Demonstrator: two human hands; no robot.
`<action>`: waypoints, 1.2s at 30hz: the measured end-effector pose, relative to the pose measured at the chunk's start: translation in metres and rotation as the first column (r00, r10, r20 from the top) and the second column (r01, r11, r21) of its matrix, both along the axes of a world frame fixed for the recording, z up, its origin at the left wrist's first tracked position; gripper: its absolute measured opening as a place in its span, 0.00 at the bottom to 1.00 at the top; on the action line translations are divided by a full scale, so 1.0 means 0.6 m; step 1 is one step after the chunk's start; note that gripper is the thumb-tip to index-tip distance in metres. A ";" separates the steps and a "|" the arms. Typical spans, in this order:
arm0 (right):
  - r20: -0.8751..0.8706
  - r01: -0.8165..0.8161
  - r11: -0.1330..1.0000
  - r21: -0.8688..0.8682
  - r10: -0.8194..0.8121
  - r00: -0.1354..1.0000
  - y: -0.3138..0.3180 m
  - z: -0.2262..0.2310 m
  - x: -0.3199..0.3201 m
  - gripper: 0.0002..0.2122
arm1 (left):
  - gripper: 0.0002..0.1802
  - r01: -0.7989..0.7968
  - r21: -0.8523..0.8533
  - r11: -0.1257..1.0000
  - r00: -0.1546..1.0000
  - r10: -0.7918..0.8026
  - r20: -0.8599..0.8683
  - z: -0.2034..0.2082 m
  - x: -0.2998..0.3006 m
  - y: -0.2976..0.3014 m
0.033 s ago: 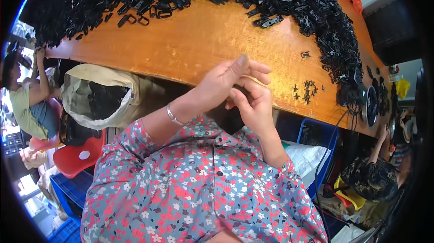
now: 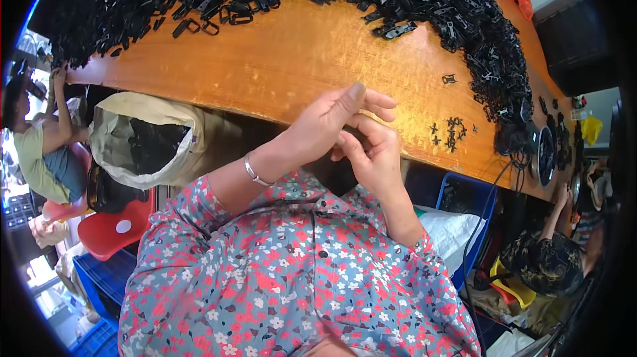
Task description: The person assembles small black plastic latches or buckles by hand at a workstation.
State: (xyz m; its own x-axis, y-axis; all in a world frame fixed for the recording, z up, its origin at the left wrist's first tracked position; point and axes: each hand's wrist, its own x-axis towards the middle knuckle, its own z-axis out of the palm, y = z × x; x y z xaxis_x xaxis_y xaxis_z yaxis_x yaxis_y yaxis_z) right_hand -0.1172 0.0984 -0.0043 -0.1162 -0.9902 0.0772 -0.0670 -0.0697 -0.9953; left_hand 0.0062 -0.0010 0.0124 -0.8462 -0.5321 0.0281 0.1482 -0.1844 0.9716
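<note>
Left hand [image 2: 325,119] overlaps my curled right hand [image 2: 379,152]; whether either grips, I can't tell. Probably close work, next calling for steadiness; black pieces [image 2: 453,135] at three o'clock.

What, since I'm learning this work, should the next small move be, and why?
Perhaps draw the bare left hand aside a little: it crowds the bare, curled right hand, and whether either grip holds anything is hard to make out.
</note>
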 end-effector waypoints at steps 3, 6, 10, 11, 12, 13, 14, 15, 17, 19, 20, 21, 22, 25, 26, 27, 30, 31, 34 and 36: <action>0.046 0.005 0.996 0.094 -0.010 0.999 -0.007 -0.005 0.012 0.08 | 0.40 -0.123 0.124 0.985 0.992 0.121 0.026 -0.026 0.006 0.002; 0.119 -0.008 0.974 0.225 -0.020 0.993 -0.029 -0.007 0.022 0.09 | 0.36 -0.343 0.178 0.922 0.939 0.341 0.043 -0.033 0.002 -0.026; 0.371 -0.178 0.959 0.219 0.087 0.924 -0.040 0.000 0.027 0.13 | 0.28 -0.621 0.105 0.777 0.784 0.619 0.051 -0.038 0.021 -0.063; 0.353 -0.166 0.962 0.215 0.082 0.932 -0.038 -0.001 0.029 0.13 | 0.28 -0.630 0.026 0.776 0.777 0.629 0.032 -0.040 0.027 -0.065; 0.336 -0.155 0.964 0.215 0.076 0.939 -0.033 -0.004 0.030 0.13 | 0.27 -0.637 -0.052 0.769 0.770 0.638 0.015 -0.042 0.032 -0.061; 0.336 -0.158 0.963 0.216 0.079 0.939 -0.031 -0.006 0.031 0.13 | 0.26 -0.634 -0.064 0.770 0.771 0.637 0.026 -0.039 0.031 -0.051; 0.333 -0.146 0.968 0.206 0.071 0.940 -0.029 -0.009 0.032 0.13 | 0.26 -0.637 -0.063 0.769 0.769 0.639 0.026 -0.041 0.035 -0.042; 0.329 -0.131 0.972 0.196 0.061 0.942 -0.027 -0.010 0.032 0.13 | 0.26 -0.611 -0.120 0.782 0.784 0.619 0.038 -0.044 0.037 -0.034; 0.313 -0.114 0.972 0.207 0.045 0.949 -0.023 -0.014 0.031 0.11 | 0.23 -0.589 -0.212 0.780 0.789 0.612 0.059 -0.041 0.039 -0.019; 0.177 -0.072 0.979 0.189 0.038 0.983 -0.020 -0.013 0.031 0.08 | 0.23 -0.593 -0.193 0.782 0.789 0.612 0.054 -0.044 0.039 -0.015; 0.053 -0.052 0.986 0.160 0.044 0.998 -0.020 -0.012 0.036 0.07 | 0.22 -0.600 -0.177 0.780 0.786 0.616 0.053 -0.043 0.041 -0.014; 0.079 -0.045 0.991 0.125 0.035 0.996 -0.020 -0.014 0.041 0.07 | 0.22 -0.605 -0.216 0.767 0.775 0.629 0.063 -0.038 0.047 -0.012; 0.037 -0.062 0.991 0.123 0.057 0.998 -0.024 -0.010 0.047 0.07 | 0.22 -0.608 -0.256 0.752 0.764 0.642 0.070 -0.032 0.057 -0.009; 0.246 -0.253 0.951 0.179 0.206 0.947 -0.037 -0.012 0.080 0.09 | 0.20 -0.612 -0.384 0.691 0.673 0.710 0.205 -0.009 0.113 -0.009; 0.186 -0.318 0.939 0.127 0.293 0.938 -0.041 0.000 0.077 0.09 | 0.20 -0.563 -0.523 0.640 0.654 0.732 0.191 -0.008 0.139 -0.015; 0.215 -0.343 0.928 0.143 0.310 0.926 -0.042 0.014 0.062 0.09 | 0.18 -0.563 -0.621 0.546 0.620 0.775 0.119 -0.018 0.178 -0.035; 0.175 -0.143 0.983 0.119 0.121 0.977 -0.064 0.007 -0.023 0.10 | 0.19 -0.479 -0.825 0.300 0.354 0.926 0.132 -0.015 0.362 -0.090; -0.006 0.032 0.998 -0.052 -0.032 0.999 -0.068 -0.011 -0.074 0.10 | 0.18 -0.307 -0.903 0.302 0.277 0.936 0.218 -0.019 0.445 -0.104; -0.594 0.465 0.839 -0.281 -0.533 0.603 -0.084 -0.037 -0.231 0.08 | 0.14 0.079 -0.929 0.361 0.029 0.931 0.364 -0.030 0.564 -0.081; -0.746 0.553 0.750 -0.363 -0.589 0.309 -0.084 -0.052 -0.312 0.06 | 0.12 0.263 -0.865 0.427 -0.136 0.904 0.405 -0.036 0.565 -0.074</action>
State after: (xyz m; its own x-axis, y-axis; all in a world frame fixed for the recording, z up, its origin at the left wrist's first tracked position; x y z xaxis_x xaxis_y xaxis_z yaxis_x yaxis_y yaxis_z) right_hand -0.3044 0.0480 -0.0357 -0.5235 -0.6973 0.4897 -0.8296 0.2862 -0.4794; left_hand 0.3452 -0.0454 -0.0092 -0.0515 -0.9926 0.1096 -0.9967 0.0443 -0.0677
